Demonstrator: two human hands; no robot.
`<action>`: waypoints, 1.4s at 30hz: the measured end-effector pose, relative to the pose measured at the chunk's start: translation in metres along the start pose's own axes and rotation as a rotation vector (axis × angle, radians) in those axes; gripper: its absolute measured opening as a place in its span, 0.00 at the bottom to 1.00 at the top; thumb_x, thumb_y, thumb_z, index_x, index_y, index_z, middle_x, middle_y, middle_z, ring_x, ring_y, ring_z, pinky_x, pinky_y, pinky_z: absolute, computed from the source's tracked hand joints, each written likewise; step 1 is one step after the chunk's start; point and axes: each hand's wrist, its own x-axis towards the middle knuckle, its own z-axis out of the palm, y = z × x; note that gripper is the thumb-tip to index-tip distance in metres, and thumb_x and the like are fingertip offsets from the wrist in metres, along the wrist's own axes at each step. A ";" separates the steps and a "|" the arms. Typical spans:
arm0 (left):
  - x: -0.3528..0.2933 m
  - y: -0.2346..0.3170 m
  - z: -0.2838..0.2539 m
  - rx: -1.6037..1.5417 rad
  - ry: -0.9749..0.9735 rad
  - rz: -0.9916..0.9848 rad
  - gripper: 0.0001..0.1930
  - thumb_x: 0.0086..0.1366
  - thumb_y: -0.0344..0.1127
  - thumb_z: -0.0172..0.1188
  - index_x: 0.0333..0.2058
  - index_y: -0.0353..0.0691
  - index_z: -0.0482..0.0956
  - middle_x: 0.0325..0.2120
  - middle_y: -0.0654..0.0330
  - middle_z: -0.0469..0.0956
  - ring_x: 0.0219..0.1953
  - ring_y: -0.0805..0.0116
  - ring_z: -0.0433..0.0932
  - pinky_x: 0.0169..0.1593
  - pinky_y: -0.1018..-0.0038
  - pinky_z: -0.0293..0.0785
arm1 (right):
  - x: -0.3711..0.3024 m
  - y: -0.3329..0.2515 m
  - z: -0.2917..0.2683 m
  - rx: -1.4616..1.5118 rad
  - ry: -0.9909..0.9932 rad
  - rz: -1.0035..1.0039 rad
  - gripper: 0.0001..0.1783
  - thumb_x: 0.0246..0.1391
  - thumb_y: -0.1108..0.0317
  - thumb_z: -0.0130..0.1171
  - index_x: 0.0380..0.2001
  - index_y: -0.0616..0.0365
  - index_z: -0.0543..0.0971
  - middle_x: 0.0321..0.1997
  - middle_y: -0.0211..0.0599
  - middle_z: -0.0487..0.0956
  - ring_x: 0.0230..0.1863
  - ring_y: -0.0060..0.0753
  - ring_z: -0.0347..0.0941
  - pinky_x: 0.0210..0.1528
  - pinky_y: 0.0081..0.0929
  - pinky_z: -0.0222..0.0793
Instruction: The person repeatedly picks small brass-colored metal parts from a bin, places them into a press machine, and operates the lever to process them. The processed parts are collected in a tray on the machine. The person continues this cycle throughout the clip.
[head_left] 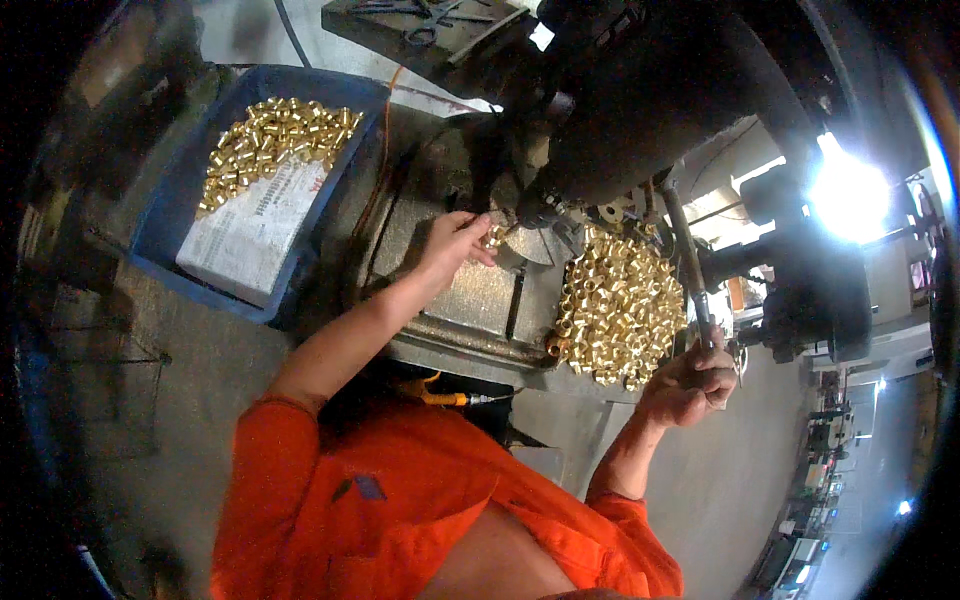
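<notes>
My left hand [455, 245] reaches over the metal machine table [455, 305], thumb and fingers pinched around a small brass fitting [494, 238]. That piece sits right below the spindle end [540, 205] of a dark drill press [640, 110]; the fingertips partly cover it. At the right, my right hand [690, 385] is wrapped around the lower end of a long lever [688, 250] on the machine. Between the two hands lies a heap of brass fittings [620, 310], short and hollow, on the table's right part.
A blue bin [160, 235] at the left holds many brass pieces [275, 140] and a white printed sheet or block [245, 235]. An orange-yellow tool [440, 394] hangs under the table's front edge. Hand tools lie on a tray [420, 18] behind. A bright lamp [850, 190] glares at right.
</notes>
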 end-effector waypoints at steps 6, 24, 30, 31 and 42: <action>-0.009 0.001 0.004 0.168 0.115 0.189 0.11 0.56 0.34 0.59 0.33 0.31 0.73 0.26 0.54 0.76 0.22 0.68 0.77 0.25 0.75 0.73 | 0.094 -0.008 0.005 -0.071 -0.155 -0.041 0.21 0.45 0.52 0.57 0.31 0.56 0.64 0.29 0.42 0.69 0.40 0.50 0.68 0.52 0.55 0.59; -0.010 0.007 -0.001 1.288 -0.048 1.150 0.10 0.46 0.28 0.61 0.31 0.37 0.77 0.33 0.56 0.76 0.37 0.59 0.74 0.50 0.63 0.65 | 0.046 -0.006 0.009 -0.037 0.027 -0.067 0.10 0.51 0.65 0.44 0.19 0.52 0.60 0.16 0.31 0.62 0.27 0.39 0.67 0.48 0.49 0.60; -0.011 0.009 0.003 1.199 -0.064 1.156 0.11 0.44 0.27 0.62 0.30 0.36 0.77 0.31 0.55 0.77 0.37 0.58 0.75 0.47 0.62 0.68 | -0.002 0.007 0.006 0.014 0.119 -0.064 0.19 0.47 0.54 0.52 0.17 0.51 0.58 0.18 0.27 0.60 0.35 0.39 0.70 0.58 0.52 0.53; -0.008 0.011 0.002 1.193 -0.059 1.186 0.11 0.43 0.27 0.63 0.30 0.36 0.77 0.31 0.55 0.77 0.36 0.58 0.75 0.47 0.62 0.68 | -0.004 0.008 0.006 -0.004 0.159 -0.036 0.21 0.46 0.50 0.54 0.18 0.51 0.58 0.18 0.26 0.61 0.36 0.40 0.71 0.57 0.52 0.54; -0.041 0.035 0.026 1.290 -0.184 1.128 0.10 0.46 0.29 0.61 0.30 0.35 0.75 0.29 0.54 0.76 0.34 0.55 0.74 0.47 0.60 0.67 | -0.016 -0.001 0.003 -0.338 -0.340 0.287 0.27 0.28 0.68 0.51 0.40 0.63 0.75 0.48 0.44 0.73 0.47 0.38 0.69 0.50 0.29 0.63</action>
